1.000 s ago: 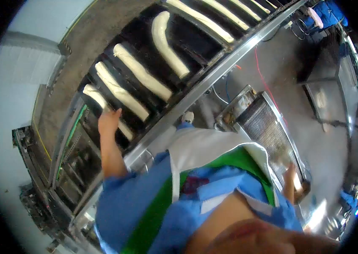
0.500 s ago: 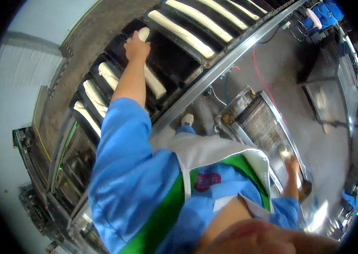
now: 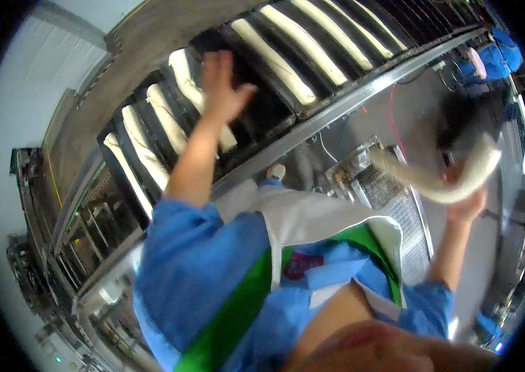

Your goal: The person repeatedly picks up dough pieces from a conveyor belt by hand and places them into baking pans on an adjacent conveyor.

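Note:
My left hand (image 3: 224, 93) hovers with fingers spread over the dark baking tray (image 3: 259, 118), beside a long dough strip (image 3: 185, 74) lying in its groove. It holds nothing. On the right, my right hand (image 3: 470, 201) is wrapped round another dough strip (image 3: 442, 189), which bends and sags on either side of the grip. That strip is raised above the mesh conveyor (image 3: 396, 208) and blurred by motion. More dough strips (image 3: 275, 62) lie in parallel grooves of the trays.
A metal rail (image 3: 337, 93) runs along the near side of the trays. A blue bundle (image 3: 492, 59) is at the upper right. A red cable (image 3: 393, 118) and a shoe (image 3: 276, 172) show on the floor side. Machinery frames stand at the left.
My left hand has let go of a dough strip, now lying in the tray, and opened. My right hand has lifted a dough strip up and away from the mesh conveyor.

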The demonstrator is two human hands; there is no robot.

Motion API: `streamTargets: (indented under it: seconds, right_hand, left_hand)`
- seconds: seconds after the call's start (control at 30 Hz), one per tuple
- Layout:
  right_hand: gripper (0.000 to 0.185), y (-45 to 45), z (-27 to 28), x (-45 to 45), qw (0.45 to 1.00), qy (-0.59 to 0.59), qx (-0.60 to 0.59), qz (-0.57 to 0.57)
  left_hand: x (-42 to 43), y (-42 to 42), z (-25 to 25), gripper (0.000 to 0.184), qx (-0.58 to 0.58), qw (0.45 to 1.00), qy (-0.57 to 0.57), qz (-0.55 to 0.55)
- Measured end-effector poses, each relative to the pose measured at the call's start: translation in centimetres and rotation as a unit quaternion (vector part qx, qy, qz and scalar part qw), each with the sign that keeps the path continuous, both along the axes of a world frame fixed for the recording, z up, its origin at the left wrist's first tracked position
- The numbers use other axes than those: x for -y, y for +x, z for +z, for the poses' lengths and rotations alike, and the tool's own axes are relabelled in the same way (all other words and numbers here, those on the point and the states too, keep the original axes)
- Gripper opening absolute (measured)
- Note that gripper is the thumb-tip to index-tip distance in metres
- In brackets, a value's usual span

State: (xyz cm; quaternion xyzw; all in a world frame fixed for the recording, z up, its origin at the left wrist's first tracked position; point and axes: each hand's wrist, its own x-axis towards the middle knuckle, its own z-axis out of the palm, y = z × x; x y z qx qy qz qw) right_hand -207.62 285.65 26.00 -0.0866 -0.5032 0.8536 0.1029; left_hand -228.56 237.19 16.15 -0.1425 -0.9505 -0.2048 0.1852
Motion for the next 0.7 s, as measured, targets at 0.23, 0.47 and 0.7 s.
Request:
streamTargets:
  seconds: [0.23, 0.47, 0.7]
  right_hand:
    - [0.056, -16.5, 9.0, 13.2, 0.895, -0.176, -0.176, 0.371]
    - [0.049, -27.0, 10.1, 24.7, 0.914, -0.063, -0.071, 0.394]
    - [0.068, -34.5, -2.3, 28.4, 0.717, 0.617, -0.181, 0.268]
  left_hand:
    - [-10.6, 3.5, 3.6, 0.108, 0.019, 0.978, 0.159, -0.133]
    - [-8.2, 3.9, 0.8, 0.081, 0.121, 0.970, 0.188, 0.093]
    - [-8.3, 5.4, -3.6, 0.060, 0.310, 0.883, 0.232, 0.265]
